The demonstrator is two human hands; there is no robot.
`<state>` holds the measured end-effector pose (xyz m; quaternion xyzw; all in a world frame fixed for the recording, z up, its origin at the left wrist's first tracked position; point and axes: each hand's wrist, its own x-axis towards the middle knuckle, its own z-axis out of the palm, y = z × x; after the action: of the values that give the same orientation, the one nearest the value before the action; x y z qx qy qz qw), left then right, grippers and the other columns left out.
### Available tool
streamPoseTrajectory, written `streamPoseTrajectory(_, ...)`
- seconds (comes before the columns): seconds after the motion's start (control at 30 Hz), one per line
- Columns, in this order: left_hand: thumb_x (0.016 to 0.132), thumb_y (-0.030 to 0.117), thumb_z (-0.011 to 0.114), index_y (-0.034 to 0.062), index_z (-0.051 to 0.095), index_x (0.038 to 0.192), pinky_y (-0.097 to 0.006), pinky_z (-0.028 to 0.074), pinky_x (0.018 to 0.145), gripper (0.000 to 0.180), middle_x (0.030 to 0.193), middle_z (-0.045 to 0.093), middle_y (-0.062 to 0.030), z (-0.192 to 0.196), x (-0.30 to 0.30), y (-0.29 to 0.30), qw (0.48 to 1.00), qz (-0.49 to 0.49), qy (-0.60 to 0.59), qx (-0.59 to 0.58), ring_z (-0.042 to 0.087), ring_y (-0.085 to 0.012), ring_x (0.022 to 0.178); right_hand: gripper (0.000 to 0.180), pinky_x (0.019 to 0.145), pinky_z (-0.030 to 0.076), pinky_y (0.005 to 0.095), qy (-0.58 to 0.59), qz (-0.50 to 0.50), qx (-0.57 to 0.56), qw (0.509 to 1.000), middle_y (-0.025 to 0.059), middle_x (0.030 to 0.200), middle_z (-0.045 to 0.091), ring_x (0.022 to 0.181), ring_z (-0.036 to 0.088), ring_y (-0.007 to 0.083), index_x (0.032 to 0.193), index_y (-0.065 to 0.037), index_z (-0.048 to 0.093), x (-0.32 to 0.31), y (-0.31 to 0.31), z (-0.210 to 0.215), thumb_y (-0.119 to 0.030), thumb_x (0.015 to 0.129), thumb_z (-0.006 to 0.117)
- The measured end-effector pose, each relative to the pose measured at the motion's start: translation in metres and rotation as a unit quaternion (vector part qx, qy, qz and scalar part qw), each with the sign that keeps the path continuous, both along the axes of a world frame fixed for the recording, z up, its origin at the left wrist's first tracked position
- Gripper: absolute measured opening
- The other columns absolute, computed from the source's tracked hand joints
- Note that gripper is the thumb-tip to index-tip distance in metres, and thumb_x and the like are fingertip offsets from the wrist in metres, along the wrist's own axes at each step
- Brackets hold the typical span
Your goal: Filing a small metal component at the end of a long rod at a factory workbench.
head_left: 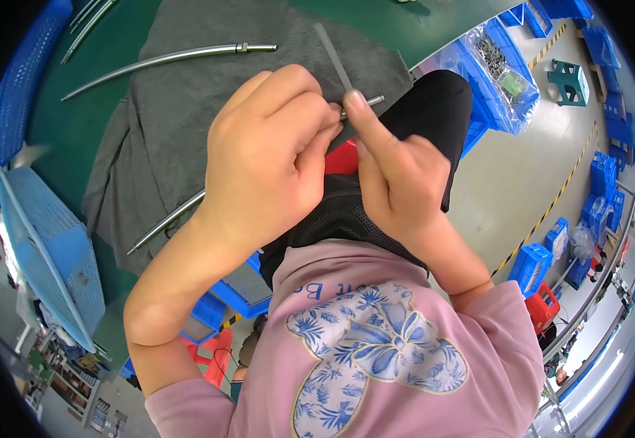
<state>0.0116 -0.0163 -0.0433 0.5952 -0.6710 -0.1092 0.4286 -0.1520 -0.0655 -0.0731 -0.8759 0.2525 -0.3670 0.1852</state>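
Observation:
My left hand (270, 150) is closed around a slim shiny metal rod (376, 100), whose end juts out past the fingertips. A pointed metal length (168, 221) shows below my left wrist; it looks like the same rod, though the hand hides the middle. In my right hand (405, 171) is a thin, flat grey strip (331, 52), pinched under the outstretched index finger with its free end pointing up and away. That index fingertip meets the rod right beside my left fingers. Both hands are over a dark grey cloth (179, 109).
A similar metal rod (179, 55) lies on the cloth, and more rods (87, 29) are at the far left of the green table (113, 69). Blue baskets (55, 255) stand at the left. At the right are a blue bin of small parts (471, 95) and a green stool (568, 82).

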Motion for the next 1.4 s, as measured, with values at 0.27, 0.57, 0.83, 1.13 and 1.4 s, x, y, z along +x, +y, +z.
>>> streamPoseTrajectory(0.27, 0.067, -0.011, 0.069, -0.002, 0.058, 0.074, -0.029, 0.044, 0.054, 0.016, 0.072, 0.054, -0.0087, 0.002, 0.001, -0.002, 1.0, 0.003, -0.016, -0.001, 0.054, -0.0215, 0.062, 0.052, 0.043, 0.031, 0.0288, 0.001, -0.007, 0.005, 1.0, -0.0018, 0.052, 0.051, 0.04, 0.043, 0.0148, 0.121, -0.007, 0.064, 0.004, -0.005, 0.0, 0.0, 0.07, 0.063)
streamPoseTrajectory(0.57, 0.069, -0.012, 0.069, -0.0021, 0.057, 0.073, -0.029, 0.043, 0.054, 0.016, 0.072, 0.054, -0.0085, 0.002, 0.002, -0.002, 1.0, -0.004, -0.016, 0.008, 0.053, -0.0204, 0.061, 0.05, 0.042, 0.032, 0.0279, -0.045, -0.012, -0.045, 0.998, -0.0021, 0.051, 0.042, 0.041, 0.041, 0.0129, 0.113, -0.001, 0.067, 0.009, -0.004, -0.016, 0.003, 0.063, 0.064)
streamPoseTrajectory(0.83, 0.07, -0.011, 0.069, -0.0024, 0.056, 0.073, -0.028, 0.042, 0.054, 0.015, 0.072, 0.053, -0.0085, 0.004, 0.004, -0.003, 0.999, -0.013, -0.031, 0.016, 0.052, -0.02, 0.06, 0.044, 0.042, 0.03, 0.0275, -0.09, -0.014, -0.084, 0.992, -0.0024, 0.05, 0.04, 0.039, 0.037, 0.013, 0.111, -0.003, 0.068, 0.01, -0.004, -0.039, 0.002, 0.067, 0.069)
streamPoseTrajectory(1.13, 0.062, -0.005, 0.069, 0.0012, 0.056, 0.072, -0.036, 0.043, 0.055, 0.017, 0.072, 0.052, -0.0076, 0.002, 0.004, -0.004, 1.0, -0.006, -0.021, 0.007, 0.053, -0.0272, 0.064, 0.043, 0.042, 0.031, 0.0259, -0.096, 0.005, -0.103, 0.99, -0.0027, 0.05, 0.038, 0.04, 0.036, 0.013, 0.113, -0.002, 0.067, 0.011, -0.009, -0.043, -0.004, 0.07, 0.074)
streamPoseTrajectory(1.4, 0.062, -0.006, 0.068, 0.0014, 0.057, 0.073, -0.036, 0.043, 0.056, 0.016, 0.073, 0.052, -0.0081, 0.001, 0.002, -0.003, 1.0, -0.005, -0.01, 0.01, 0.053, -0.0284, 0.065, 0.042, 0.043, 0.032, 0.0258, -0.107, -0.005, -0.093, 0.99, -0.0019, 0.049, 0.042, 0.04, 0.041, 0.013, 0.108, -0.001, 0.068, 0.013, -0.007, -0.043, 0.001, 0.065, 0.074)
